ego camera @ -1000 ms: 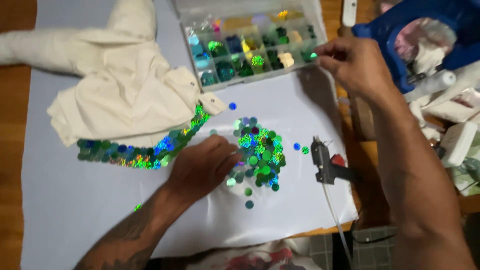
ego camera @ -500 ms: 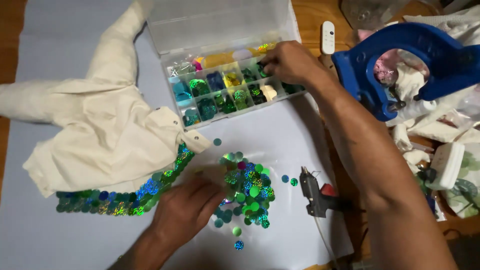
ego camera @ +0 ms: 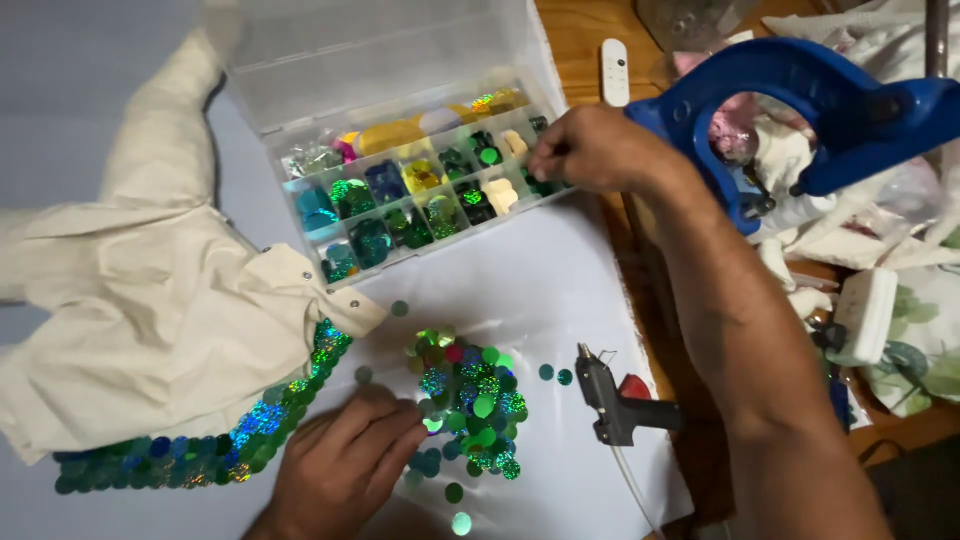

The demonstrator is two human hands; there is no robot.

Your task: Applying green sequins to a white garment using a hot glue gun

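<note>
Right hand (ego camera: 590,150) pinches inside sequin box (ego camera: 420,200), long axis running left-right; left hand (ego camera: 345,465) spread on sequins (ego camera: 470,405)

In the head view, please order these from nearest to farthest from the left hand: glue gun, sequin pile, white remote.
From the left hand:
1. Sequin pile, touching its fingertips, just right.
2. Glue gun, farther right on the white sheet.
3. White remote, far up on the wooden table.

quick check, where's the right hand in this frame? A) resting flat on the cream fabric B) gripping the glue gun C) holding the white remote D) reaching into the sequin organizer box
D: the right hand is over the right end of the clear organizer box, fingertips down in its sequin compartments, while the glue gun lies untouched on the white sheet.
</note>
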